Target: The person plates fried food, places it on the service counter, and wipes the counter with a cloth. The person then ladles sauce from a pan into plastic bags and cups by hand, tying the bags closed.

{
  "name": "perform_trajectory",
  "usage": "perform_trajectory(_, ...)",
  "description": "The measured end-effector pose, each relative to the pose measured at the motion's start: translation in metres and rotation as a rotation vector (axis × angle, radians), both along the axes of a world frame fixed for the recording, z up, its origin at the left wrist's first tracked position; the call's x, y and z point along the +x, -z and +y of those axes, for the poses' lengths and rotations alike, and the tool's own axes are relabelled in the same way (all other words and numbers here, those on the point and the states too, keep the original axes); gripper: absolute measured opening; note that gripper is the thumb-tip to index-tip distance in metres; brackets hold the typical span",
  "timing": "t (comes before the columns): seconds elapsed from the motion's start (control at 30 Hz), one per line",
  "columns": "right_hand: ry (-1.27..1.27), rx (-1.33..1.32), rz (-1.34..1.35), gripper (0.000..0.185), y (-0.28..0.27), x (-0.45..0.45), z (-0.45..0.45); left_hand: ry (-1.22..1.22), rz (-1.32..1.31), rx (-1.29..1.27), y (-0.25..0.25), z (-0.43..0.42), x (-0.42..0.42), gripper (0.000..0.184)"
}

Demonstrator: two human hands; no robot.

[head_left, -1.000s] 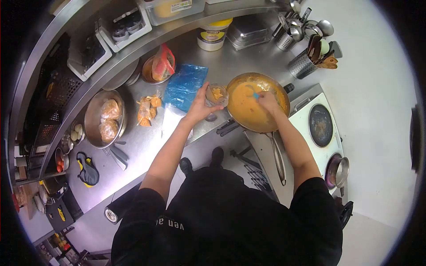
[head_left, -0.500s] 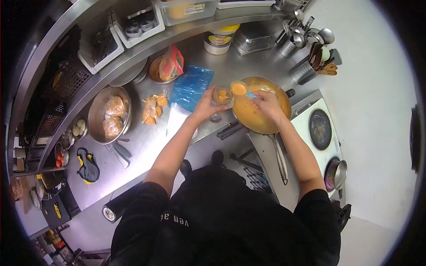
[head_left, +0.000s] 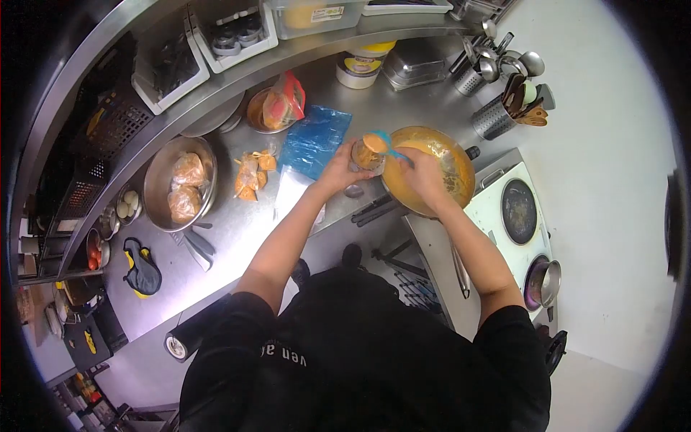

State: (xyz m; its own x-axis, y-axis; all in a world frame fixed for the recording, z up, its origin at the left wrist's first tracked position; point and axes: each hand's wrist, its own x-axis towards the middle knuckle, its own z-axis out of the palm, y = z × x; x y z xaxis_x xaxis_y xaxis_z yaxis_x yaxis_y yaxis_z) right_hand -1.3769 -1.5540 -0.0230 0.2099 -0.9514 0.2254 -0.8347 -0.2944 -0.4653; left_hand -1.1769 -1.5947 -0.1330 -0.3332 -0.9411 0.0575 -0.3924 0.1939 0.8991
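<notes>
My left hand (head_left: 340, 171) is closed around a small clear cup (head_left: 365, 160) beside the pan's left edge. In my right hand (head_left: 422, 173) is the handle of a blue scoop (head_left: 394, 149), which carries orange sauce. The scoop's bowl is tilted over the cup's mouth and partly hides what is inside. To the right, below the scoop, a wide pan (head_left: 469, 189) holds the same orange sauce, with bare streaks showing on its bottom. A blue plastic bag (head_left: 314, 142) lies flat behind my left hand.
Tied bags of orange sauce (head_left: 250, 176) lie left on the steel counter. A big steel bowl (head_left: 152, 211) holds more filled bags. A knife (head_left: 196, 248) lies near the counter's edge. Hot plates (head_left: 518, 212) stand right, utensil holders (head_left: 493, 122) behind. A shelf (head_left: 288, 47) overhangs the back.
My right hand has moved left, bringing the scoop from beside the cup to over it and tilting it. Less sauce covers the pan's bottom at the right. My left hand still holds the cup.
</notes>
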Motion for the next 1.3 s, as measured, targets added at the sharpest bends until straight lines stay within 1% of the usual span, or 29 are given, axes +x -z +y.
perform_trajectory(0.03,0.002,-0.001,0.0,0.024,0.004,-0.003,-0.003,0.008,-0.004,0.0,0.0,-0.001,0.0,0.102)
perform_trajectory(0.1,0.193,0.635,-0.665,0.024,0.012,-0.013,-0.009,0.014,-0.019,0.006,-0.001,-0.001,0.001,0.103)
perform_trajectory(0.13,0.195,0.634,-0.666,0.024,0.01,-0.018,-0.009,0.02,-0.035,0.013,-0.002,-0.001,0.002,0.104)
perform_trajectory(0.2,0.284,0.82,-0.842,0.025,0.004,-0.03,-0.009,0.033,-0.05,0.003,-0.003,-0.002,0.004,0.106)
perform_trajectory(0.27,0.298,0.816,-0.844,0.026,0.004,-0.046,-0.009,0.049,-0.065,-0.006,-0.005,-0.003,0.005,0.107)
perform_trajectory(0.33,0.317,0.811,-0.851,0.026,0.004,-0.063,-0.007,0.035,-0.071,0.047,-0.004,-0.004,0.007,0.111)
perform_trajectory(0.37,0.335,0.802,-0.83,0.026,0.005,-0.071,-0.006,0.041,-0.072,0.047,-0.004,-0.005,0.008,0.111)
perform_trajectory(0.43,0.36,0.793,-0.813,0.027,0.011,-0.087,-0.005,0.041,0.007,0.084,-0.001,-0.007,0.01,0.112)
perform_trajectory(0.5,0.319,0.768,-0.765,0.028,0.019,-0.095,-0.003,0.063,-0.025,0.089,-0.001,-0.008,0.014,0.112)
perform_trajectory(0.57,0.333,0.75,-0.777,0.029,0.02,-0.099,-0.001,0.083,-0.06,0.094,-0.004,-0.007,0.016,0.112)
perform_trajectory(0.63,0.345,0.729,-0.789,0.03,0.021,-0.097,0.001,0.005,0.075,0.186,0.002,-0.01,0.017,0.1)
perform_trajectory(0.67,0.33,0.654,-0.771,0.03,0.024,-0.094,0.002,0.007,0.074,0.185,0.004,-0.012,0.017,0.1)
perform_trajectory(0.7,0.314,0.58,-0.752,0.03,0.025,-0.089,0.004,-0.07,0.205,0.272,0.012,-0.017,0.017,0.087)
perform_trajectory(0.73,0.314,0.58,-0.753,0.03,0.018,-0.08,0.007,-0.149,0.337,0.359,0.028,-0.024,0.017,0.073)
perform_trajectory(0.77,0.245,0.494,-0.554,0.03,0.01,-0.069,0.009,-0.151,0.337,0.358,0.043,-0.031,0.017,0.073)
perform_trajectory(0.8,0.174,0.406,-0.355,0.029,0.005,-0.058,0.011,-0.197,0.31,0.392,0.067,-0.041,0.017,0.067)
perform_trajectory(0.83,0.18,0.317,-0.231,0.028,0.007,-0.047,0.013,-0.243,0.283,0.426,0.073,-0.043,0.017,0.061)
perform_trajectory(0.87,0.177,0.316,-0.23,0.028,0.01,-0.038,0.013,-0.246,0.283,0.425,0.078,-0.045,0.017,0.061)
perform_trajectory(0.93,0.014,0.005,-0.078,0.031,0.017,-0.023,0.014,-0.217,0.165,0.551,0.07,-0.043,0.012,0.052)
perform_trajectory(0.97,0.015,0.004,-0.078,0.031,0.022,-0.018,0.013,-0.216,0.164,0.551,0.066,-0.042,0.01,0.052)
perform_trajectory(1.03,-0.098,-0.112,0.042,0.031,0.029,-0.011,0.011,-0.256,0.293,0.673,0.049,-0.035,0.007,0.041)
perform_trajectory(1.07,-0.099,-0.112,0.042,0.031,0.03,-0.01,0.011,-0.257,0.293,0.672,0.04,-0.032,0.006,0.041)
perform_trajectory(1.13,-0.068,-0.068,0.062,0.03,0.029,-0.008,0.01,-0.27,0.261,0.668,0.032,-0.028,0.004,0.028)
perform_trajectory(1.17,-0.069,-0.069,0.064,0.03,0.028,-0.007,0.011,-0.27,0.263,0.667,0.03,-0.028,0.004,0.028)
perform_trajectory(1.23,-0.024,0.025,-0.08,0.03,0.023,-0.007,0.012,-0.344,0.306,0.604,0.038,-0.029,0.002,0.024)
perform_trajectory(1.3,-0.04,0.004,-0.053,0.03,0.019,-0.006,0.015,-0.34,0.293,0.604,0.043,-0.032,0.003,0.024)
